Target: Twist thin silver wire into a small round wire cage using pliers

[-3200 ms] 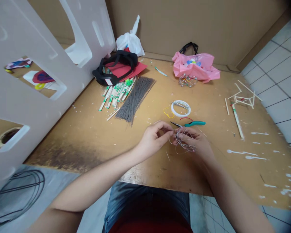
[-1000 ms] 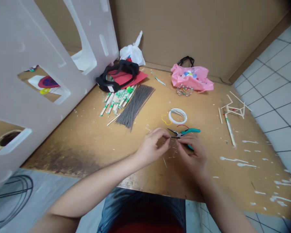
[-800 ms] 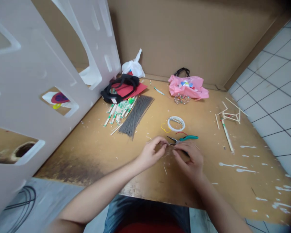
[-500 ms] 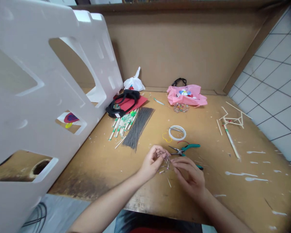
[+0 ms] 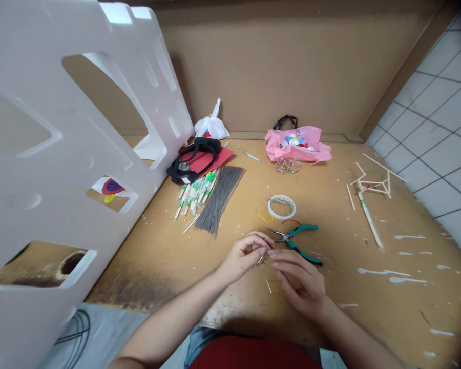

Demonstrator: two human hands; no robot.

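My left hand (image 5: 248, 254) is closed around a small bent wire piece (image 5: 262, 258), mostly hidden by the fingers. At its right side, the fingertips of my right hand (image 5: 299, 277) pinch at the same piece. Just beyond the hands lie teal-handled pliers (image 5: 297, 241) with their jaws toward the left. A short straight piece of wire (image 5: 268, 285) rests on the table below the fingers. Farther back sits a white ring (image 5: 281, 207) with short wires across it, beside a yellow bent wire (image 5: 265, 215).
A bundle of grey wires (image 5: 221, 200) lies left of centre, next to wrapped chopsticks (image 5: 195, 195) and a black strap (image 5: 194, 161). A pink bag (image 5: 298, 146) stands at the back. A stick frame (image 5: 374, 189) is at right; a white plastic panel (image 5: 111, 118) rises at left.
The bent wire piece has turned in my fingers and less of it shows. My right hand has shifted slightly, uncovering the lower pliers handle. The camera view has moved a little.
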